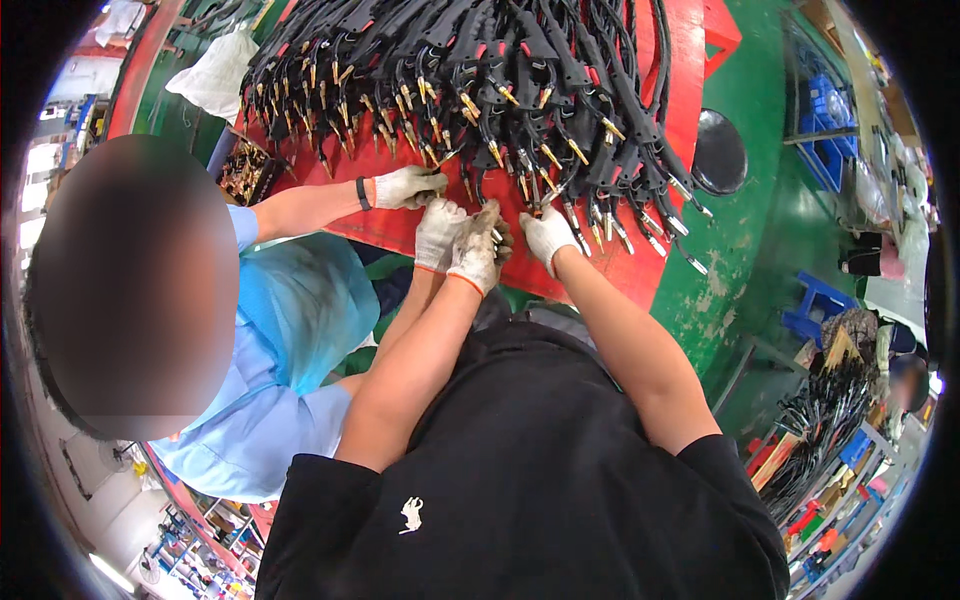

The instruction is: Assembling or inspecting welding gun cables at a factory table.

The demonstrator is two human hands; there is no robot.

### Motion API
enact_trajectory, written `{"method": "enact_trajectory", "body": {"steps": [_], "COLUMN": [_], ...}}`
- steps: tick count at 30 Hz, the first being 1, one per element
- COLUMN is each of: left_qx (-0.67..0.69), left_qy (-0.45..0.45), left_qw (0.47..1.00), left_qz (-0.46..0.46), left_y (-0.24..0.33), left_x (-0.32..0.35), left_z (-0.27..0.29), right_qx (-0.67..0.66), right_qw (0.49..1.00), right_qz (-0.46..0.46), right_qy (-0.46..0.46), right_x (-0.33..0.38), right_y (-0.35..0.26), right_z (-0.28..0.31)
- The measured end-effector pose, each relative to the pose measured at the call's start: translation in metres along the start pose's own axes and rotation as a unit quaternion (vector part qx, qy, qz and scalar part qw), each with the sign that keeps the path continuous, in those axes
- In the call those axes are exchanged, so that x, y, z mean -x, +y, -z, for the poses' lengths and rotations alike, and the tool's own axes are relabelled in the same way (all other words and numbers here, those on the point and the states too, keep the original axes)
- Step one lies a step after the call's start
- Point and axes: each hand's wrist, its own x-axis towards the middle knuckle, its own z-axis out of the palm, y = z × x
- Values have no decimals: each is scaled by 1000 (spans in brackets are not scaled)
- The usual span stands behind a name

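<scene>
Both my hands wear white work gloves with grey-stained fingers. My left hand (480, 250) is closed in front of my chest, with a small shiny metal piece (496, 236) showing at its fingers; its exact kind I cannot make out. My right hand (548, 236) is at the table's near edge, fingers bent in at the metal tip end of a black welding torch (565, 188); what they pinch is mostly hidden. Many more black welding torches (470, 50) with brass-coloured and silver tips lie heaped beyond my hands, tips toward me.
A co-worker in light blue sits close at my left; their gloved hands (410, 187) are beside my left hand. The red table (640, 265) carries the heap and a box of brass parts (246, 172). A black round stool (720, 152) stands right, on the green floor (720, 235).
</scene>
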Motion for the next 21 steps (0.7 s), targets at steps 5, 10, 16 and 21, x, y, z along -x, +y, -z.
{"method": "enact_trajectory", "body": {"steps": [5,10,16,21], "left_qx": [-21,-39,-117,-256], "left_qy": [-25,-37,-47,-5], "left_qw": [999,995,986,949], "left_qz": [37,88,-111,-185], "left_y": [1,28,53,85], "left_x": [6,20,17,6], "left_z": [-1,-6,-25,-70], "right_qx": [96,122,126,198], "right_qw": [989,984,974,971], "right_qz": [88,91,177,137], "right_qy": [75,95,64,-19], "right_x": [7,35,35,35], "right_y": [2,-26,-54,-70], "right_z": [-2,1,29,60]}}
